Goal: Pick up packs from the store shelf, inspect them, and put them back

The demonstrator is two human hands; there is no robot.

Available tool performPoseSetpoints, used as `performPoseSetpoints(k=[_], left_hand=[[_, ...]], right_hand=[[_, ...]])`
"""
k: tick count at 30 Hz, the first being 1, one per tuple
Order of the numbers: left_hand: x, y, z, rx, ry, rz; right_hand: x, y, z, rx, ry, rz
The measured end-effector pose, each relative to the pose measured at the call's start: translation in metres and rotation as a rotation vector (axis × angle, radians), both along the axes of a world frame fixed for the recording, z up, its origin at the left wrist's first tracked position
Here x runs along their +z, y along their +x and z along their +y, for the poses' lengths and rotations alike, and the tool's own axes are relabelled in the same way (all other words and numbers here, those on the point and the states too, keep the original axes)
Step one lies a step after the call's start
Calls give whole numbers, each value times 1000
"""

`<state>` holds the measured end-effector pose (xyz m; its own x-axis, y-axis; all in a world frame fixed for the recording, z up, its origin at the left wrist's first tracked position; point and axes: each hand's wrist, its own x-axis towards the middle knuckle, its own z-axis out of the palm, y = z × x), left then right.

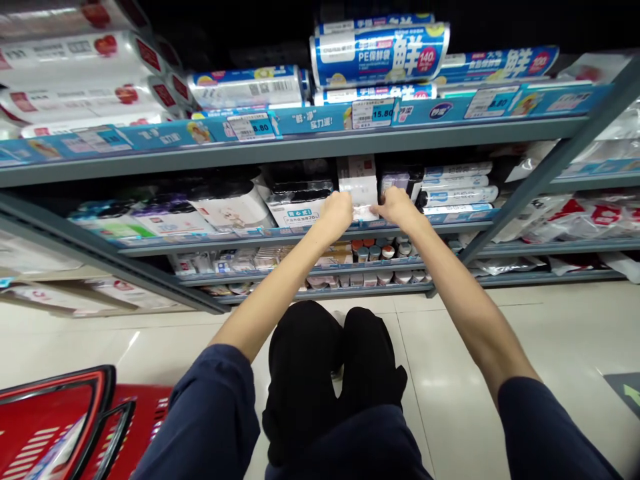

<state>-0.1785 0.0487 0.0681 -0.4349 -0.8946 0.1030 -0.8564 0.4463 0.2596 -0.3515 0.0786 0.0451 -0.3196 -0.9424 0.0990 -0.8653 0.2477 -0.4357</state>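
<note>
On the middle shelf (pixel 280 235), a white packet (pixel 358 181) stands directly between the person's hands. The left hand (pixel 336 215) and right hand (pixel 397 207) curl closed, gripping its lower edge from either side.

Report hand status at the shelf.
Left hand, right hand on white packet, grip unclear. Black-and-white pack beside it on the left, white tubes to the right.

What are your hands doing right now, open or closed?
Left hand: closed, holding the white packet.
Right hand: closed, holding the other side of it.
</note>
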Motion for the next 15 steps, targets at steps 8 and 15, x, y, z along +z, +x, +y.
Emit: performPoseSetpoints(k=[8,15], left_hand=[[-35,37,-12,-206,-59,57],[-41,37,-18,-219,-94,67]], right_hand=[[-40,20,30,291,-335,-56],[-53,19,12,338,-305,-113]])
